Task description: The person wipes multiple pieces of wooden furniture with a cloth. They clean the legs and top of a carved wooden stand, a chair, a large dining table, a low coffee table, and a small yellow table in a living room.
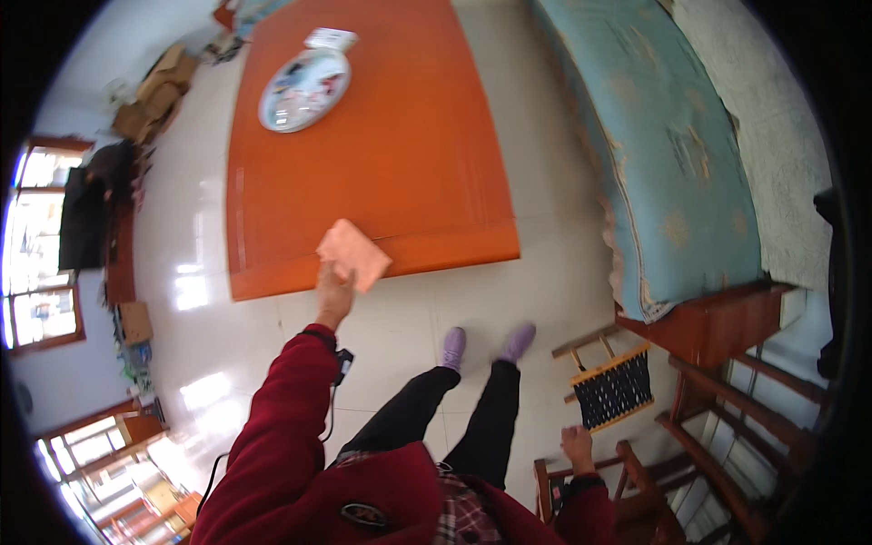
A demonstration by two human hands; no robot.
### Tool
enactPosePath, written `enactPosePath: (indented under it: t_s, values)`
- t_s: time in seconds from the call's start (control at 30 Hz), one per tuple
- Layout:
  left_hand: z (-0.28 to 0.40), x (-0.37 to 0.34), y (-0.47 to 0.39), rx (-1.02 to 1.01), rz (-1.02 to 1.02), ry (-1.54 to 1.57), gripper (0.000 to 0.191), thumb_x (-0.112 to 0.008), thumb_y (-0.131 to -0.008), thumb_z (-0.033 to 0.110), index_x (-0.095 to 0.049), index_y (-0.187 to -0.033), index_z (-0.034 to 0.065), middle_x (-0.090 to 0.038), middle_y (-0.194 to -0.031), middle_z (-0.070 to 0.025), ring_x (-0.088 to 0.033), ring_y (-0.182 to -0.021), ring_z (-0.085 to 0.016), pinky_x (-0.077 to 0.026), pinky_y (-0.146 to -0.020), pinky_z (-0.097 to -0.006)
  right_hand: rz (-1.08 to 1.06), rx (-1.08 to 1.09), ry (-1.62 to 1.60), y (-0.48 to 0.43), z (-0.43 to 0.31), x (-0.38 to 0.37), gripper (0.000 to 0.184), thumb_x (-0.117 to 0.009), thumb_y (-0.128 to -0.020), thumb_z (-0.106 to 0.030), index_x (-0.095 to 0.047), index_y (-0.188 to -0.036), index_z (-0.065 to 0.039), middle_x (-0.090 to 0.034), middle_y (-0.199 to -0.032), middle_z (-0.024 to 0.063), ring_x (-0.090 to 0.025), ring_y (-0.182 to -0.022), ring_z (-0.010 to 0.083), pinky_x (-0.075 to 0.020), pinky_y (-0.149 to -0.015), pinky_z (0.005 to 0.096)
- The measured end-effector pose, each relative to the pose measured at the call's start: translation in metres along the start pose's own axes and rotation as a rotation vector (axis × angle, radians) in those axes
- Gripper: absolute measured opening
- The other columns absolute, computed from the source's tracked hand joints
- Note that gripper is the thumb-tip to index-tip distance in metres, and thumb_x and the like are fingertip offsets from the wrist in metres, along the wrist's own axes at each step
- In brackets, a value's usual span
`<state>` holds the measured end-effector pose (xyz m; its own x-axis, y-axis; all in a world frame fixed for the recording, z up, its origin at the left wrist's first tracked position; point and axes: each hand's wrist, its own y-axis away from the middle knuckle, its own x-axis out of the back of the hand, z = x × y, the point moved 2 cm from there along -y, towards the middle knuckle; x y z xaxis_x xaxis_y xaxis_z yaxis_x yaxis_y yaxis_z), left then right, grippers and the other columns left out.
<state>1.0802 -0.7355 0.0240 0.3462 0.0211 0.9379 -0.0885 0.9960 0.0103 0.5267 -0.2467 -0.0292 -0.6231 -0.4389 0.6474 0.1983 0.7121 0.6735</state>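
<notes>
An orange-brown wooden table (381,163) stands before me. At its near edge, my left hand (335,293) grips a folded salmon-pink cloth (355,255), which lies partly over the edge. My right hand (578,446) hangs low on the right with its fingers curled, near a small folding stool with a dark woven seat (613,392); I see nothing in it. On the table's far left part rests an oval tray (304,92) holding several small items, with a white box or packet (331,39) beside it.
A long seat with a light-blue patterned cover (667,157) runs along the right. Dark red wooden chairs (736,409) stand at the lower right. Cardboard boxes (160,88) are stacked by the left wall. Pale, shiny floor tiles (402,327) surround my purple shoes (453,347).
</notes>
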Motion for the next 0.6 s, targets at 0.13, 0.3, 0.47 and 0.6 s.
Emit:
enactPosePath:
  t_s: [0.13, 0.3, 0.47, 0.6]
  values:
    - [-0.046, -0.061, -0.04, -0.06, 0.062, 0.093, 0.064, -0.049, -0.102, 0.051, -0.047, -0.14, -0.0017, -0.051, -0.138, -0.0192, -0.05, -0.127, -0.035, -0.038, -0.109, -0.0452, 0.127, -0.287, 0.206, -0.094, 0.01, 0.012, 0.03, -0.06, -0.093, -0.031, -0.066, -0.088, -0.001, -0.069, -0.086, 0.0198, -0.066, -0.091, 0.0411, -0.0528, -0.078, 0.0518]
    - [-0.052, -0.112, -0.061, 0.26, 0.087, 0.08, 0.079, -0.04, -0.097, 0.07, -0.05, -0.127, -0.0017, -0.057, -0.115, -0.0184, -0.055, -0.107, -0.031, -0.045, -0.093, -0.0413, 0.438, -0.735, -0.099, -0.19, 0.054, 0.06, 0.083, -0.067, -0.089, -0.052, -0.04, -0.137, 0.01, -0.047, -0.13, 0.034, -0.059, -0.11, 0.05, -0.0524, -0.094, 0.05]
    - [0.002, -0.126, -0.066, 0.188, 0.195, -0.297, 0.077, -0.031, -0.103, 0.059, -0.035, -0.152, 0.0012, -0.034, -0.157, -0.0204, -0.036, -0.142, -0.033, -0.027, -0.117, -0.0424, 0.5, -0.707, 0.141, -0.252, 0.148, 0.09, 0.098, -0.073, -0.084, -0.053, -0.031, -0.144, 0.013, -0.041, -0.141, 0.0332, -0.042, -0.131, 0.0449, -0.036, -0.112, 0.0481]
    - [0.017, -0.12, -0.081, 0.046, 0.179, -0.212, 0.073, -0.039, -0.103, 0.05, -0.028, -0.155, -0.0012, -0.029, -0.16, -0.0192, -0.028, -0.148, -0.032, -0.019, -0.122, -0.0393, 0.399, -0.837, -0.299, -0.266, 0.207, 0.091, 0.1, -0.083, -0.078, -0.045, -0.033, -0.145, 0.01, -0.048, -0.14, 0.028, -0.051, -0.125, 0.0386, -0.0436, -0.105, 0.0444]
